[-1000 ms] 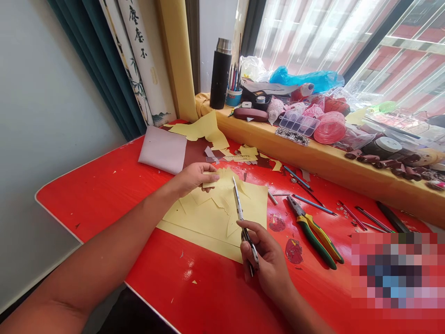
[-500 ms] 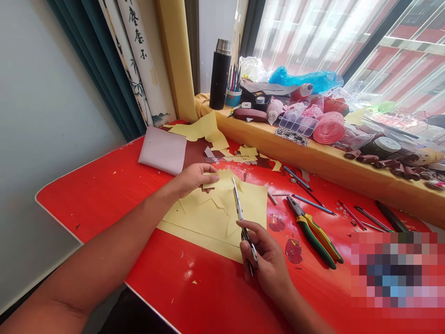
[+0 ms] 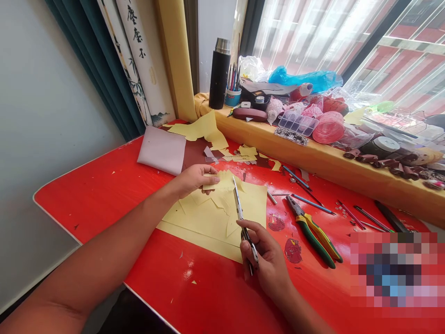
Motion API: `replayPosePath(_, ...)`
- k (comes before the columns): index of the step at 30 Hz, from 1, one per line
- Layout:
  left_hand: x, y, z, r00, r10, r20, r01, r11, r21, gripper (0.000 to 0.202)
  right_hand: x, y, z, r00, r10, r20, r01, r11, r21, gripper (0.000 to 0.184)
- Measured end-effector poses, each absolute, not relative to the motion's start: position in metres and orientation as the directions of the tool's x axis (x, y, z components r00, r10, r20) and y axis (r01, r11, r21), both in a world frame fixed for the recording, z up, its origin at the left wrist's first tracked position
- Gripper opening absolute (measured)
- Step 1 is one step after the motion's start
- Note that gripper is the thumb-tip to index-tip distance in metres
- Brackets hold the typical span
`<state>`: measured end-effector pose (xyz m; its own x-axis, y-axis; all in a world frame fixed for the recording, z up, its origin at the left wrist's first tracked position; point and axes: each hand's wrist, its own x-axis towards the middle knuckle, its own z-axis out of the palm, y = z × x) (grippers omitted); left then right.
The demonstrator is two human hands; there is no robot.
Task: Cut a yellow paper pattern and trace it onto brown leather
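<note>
My left hand [image 3: 199,179] pinches a small piece of yellow paper [image 3: 225,178] between thumb and fingers, above the sheets on the table. In my right hand [image 3: 262,253] is a pair of scissors [image 3: 238,204], its blades pointing away from me. The blade tips come up beside the right edge of the small piece; whether they touch it I cannot tell. Beneath both hands lie larger yellow paper sheets [image 3: 208,222] with loose cut bits on top. Pliers [image 3: 314,234] with green and yellow handles rest to the right of my right hand.
On the red table [image 3: 104,185] are a folded pale mauve sheet [image 3: 162,149], yellow scraps [image 3: 200,129] and several pens [image 3: 313,204]. Along the back, a ledge [image 3: 243,134] bears a black thermos [image 3: 219,74], a brush cup [image 3: 233,97] and bagged craft supplies. A blurred patch covers the lower right.
</note>
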<state>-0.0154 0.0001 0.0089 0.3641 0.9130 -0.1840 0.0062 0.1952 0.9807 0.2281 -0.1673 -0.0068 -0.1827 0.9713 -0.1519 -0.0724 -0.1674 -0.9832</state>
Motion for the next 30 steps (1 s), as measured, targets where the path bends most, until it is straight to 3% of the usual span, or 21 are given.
replayPosePath(30,-0.0159,0.0002,0.0077,0.387,0.905,-0.176,0.007,0.188,0.982,0.044,0.2283,-0.1679,-0.0084,-0.19,0.972,-0.139,-0.079,-0.156,-0.985,0.051)
